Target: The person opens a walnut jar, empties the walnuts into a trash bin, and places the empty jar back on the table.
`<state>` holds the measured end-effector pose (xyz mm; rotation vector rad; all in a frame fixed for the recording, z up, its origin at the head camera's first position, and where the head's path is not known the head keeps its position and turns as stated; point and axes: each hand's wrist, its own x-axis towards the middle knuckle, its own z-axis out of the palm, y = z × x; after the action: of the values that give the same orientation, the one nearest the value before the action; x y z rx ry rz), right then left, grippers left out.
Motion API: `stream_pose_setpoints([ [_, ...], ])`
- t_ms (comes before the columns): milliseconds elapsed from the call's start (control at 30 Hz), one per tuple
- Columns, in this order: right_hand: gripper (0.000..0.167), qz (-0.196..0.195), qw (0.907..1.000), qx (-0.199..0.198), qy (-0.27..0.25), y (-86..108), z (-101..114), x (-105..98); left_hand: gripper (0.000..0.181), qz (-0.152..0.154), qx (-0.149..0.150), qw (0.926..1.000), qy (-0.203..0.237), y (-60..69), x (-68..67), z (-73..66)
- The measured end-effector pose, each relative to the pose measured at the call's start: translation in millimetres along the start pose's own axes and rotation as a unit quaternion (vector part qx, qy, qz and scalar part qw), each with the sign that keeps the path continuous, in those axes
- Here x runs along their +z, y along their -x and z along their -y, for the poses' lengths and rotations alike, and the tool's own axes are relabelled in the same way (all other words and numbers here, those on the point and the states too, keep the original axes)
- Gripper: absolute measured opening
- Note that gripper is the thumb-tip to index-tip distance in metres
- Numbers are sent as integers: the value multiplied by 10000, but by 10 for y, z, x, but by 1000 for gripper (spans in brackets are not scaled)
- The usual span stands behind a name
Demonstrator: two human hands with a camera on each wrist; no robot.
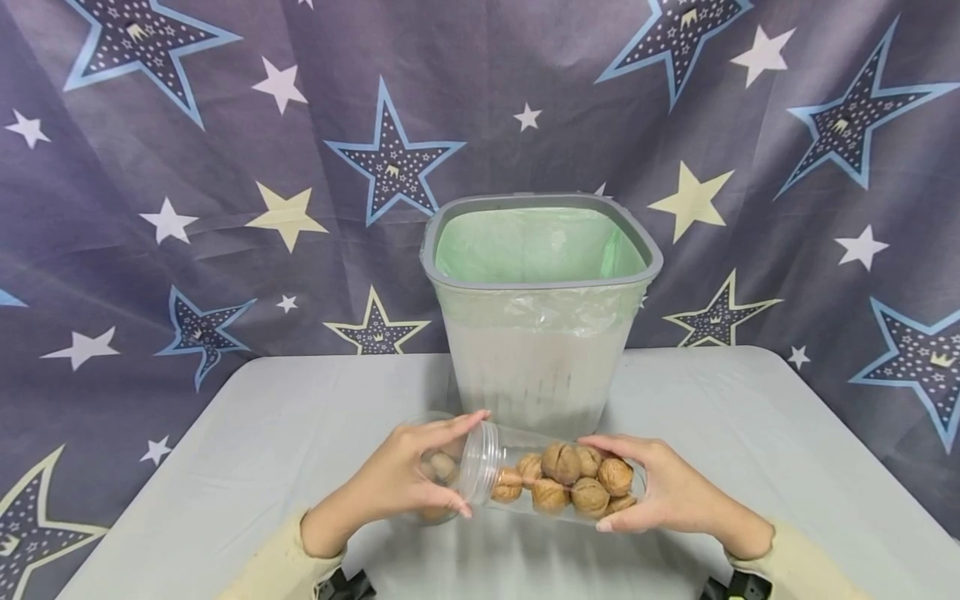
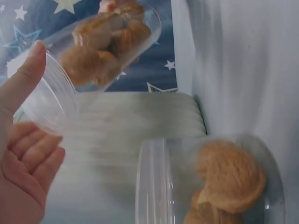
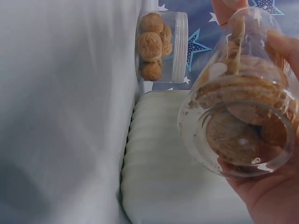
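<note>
A clear jar (image 1: 521,440) of walnuts (image 1: 560,464) is held lying nearly on its side above the table. My left hand (image 1: 401,471) grips its clear lid (image 1: 480,462) end between thumb and fingers. Around the jar's base end, my right hand (image 1: 667,492) curls thumb and fingers; the right wrist view shows the round bottom (image 3: 205,140) with walnuts against it. A second clear jar (image 3: 180,46) holding several walnuts stands on the table. In the head view my left hand partly hides it; its upper part (image 2: 154,186) appears close up in the left wrist view.
A pale bin (image 1: 536,367) with a grey rim and a green liner bag (image 1: 517,237) stands on the table just beyond the hands. The light grey table (image 1: 300,450) extends to both sides. Behind it hangs a dark curtain (image 1: 487,50) printed with stars.
</note>
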<state>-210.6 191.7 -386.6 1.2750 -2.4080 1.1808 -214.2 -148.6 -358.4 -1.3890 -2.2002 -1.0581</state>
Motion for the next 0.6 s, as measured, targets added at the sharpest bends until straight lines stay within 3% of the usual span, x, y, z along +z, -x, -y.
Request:
stream_pose_setpoints([
  [100, 75, -49, 10000, 18, 30, -5, 4, 5, 91, -5, -751, 9970, 200, 12, 2, -50],
  [267, 76, -109, 9998, -22, 152, -14, 3, 8, 88, 12, -1821, 9798, 822, 19, 19, -109],
  [500, 77, -201, 9986, -104, 484, -11, -1, 24, 81, 75, -2304, 9686, 935, 32, 36, -104],
  [600, 78, -216, 9981, -104, 560, -11, 1, 31, 76, 46, -2509, 9606, 1197, 31, 44, -108],
])
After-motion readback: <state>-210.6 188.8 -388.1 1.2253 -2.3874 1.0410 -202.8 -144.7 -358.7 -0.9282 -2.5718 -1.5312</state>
